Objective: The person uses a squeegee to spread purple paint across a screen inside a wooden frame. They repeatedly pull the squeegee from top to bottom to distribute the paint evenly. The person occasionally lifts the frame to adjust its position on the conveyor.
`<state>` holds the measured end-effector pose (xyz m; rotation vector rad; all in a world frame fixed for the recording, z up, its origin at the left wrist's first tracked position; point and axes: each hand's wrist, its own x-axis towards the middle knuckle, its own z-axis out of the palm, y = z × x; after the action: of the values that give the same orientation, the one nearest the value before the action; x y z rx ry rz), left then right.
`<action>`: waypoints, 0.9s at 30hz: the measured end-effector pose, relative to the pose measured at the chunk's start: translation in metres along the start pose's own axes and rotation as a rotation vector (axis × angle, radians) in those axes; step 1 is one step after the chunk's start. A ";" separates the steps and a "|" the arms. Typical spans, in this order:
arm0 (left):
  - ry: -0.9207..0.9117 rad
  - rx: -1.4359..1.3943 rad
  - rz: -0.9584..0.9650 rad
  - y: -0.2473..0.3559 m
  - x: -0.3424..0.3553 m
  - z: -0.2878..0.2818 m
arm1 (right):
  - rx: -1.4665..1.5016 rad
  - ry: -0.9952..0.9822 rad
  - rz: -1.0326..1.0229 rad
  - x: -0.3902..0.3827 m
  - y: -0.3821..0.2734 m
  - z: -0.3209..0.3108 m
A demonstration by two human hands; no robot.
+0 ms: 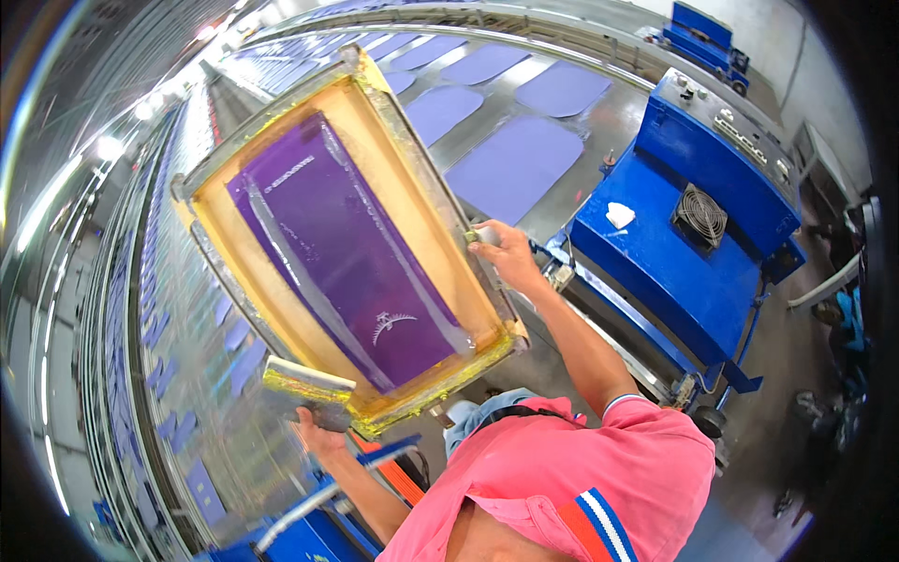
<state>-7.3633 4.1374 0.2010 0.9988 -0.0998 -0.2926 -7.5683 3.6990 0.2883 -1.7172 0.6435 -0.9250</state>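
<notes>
A silk-screen printing frame [408, 145] is held tilted in front of me, with a yellow-stained mesh and a purple printing area [328, 244] bearing small pale markings. My right hand [508, 258] is closed around a small pale handle on the frame's right rail. Lower left, my left hand [320, 435] grips a squeegee [311, 382] with a pale blade edge and yellow ink smears. The squeegee lies close to the frame's lower left corner; whether the two touch, I cannot tell. Part of the left fingers is hidden behind the squeegee.
Long printing tables with rows of lilac fabric pieces [520, 164] stretch away on both sides. To my right stands a blue machine [646, 272] with a round fan grille [700, 217] and a crumpled white scrap [619, 215]. Another blue machine [698, 37] is farther back.
</notes>
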 end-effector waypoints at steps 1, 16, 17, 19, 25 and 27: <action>0.012 0.016 -0.013 -0.006 0.030 0.002 | -0.099 0.076 -0.073 0.014 0.006 0.008; -0.642 0.138 -0.573 -0.186 0.446 0.317 | -0.309 1.000 0.373 0.179 0.175 0.001; -0.666 0.174 -0.636 -0.199 0.453 0.347 | -0.361 1.057 0.410 0.178 0.184 -0.007; -0.746 0.152 -0.721 -0.232 0.467 0.404 | -0.348 1.142 0.496 0.189 0.183 -0.027; -0.940 0.183 -0.939 -0.360 0.479 0.513 | -0.576 1.357 0.544 0.194 0.237 -0.093; -0.942 0.223 -1.016 -0.384 0.478 0.508 | -0.568 1.346 0.641 0.183 0.247 -0.096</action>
<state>-7.0909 3.3925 0.1290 0.9918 -0.4855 -1.7054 -7.5420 3.4255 0.1203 -0.9353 2.3381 -1.4078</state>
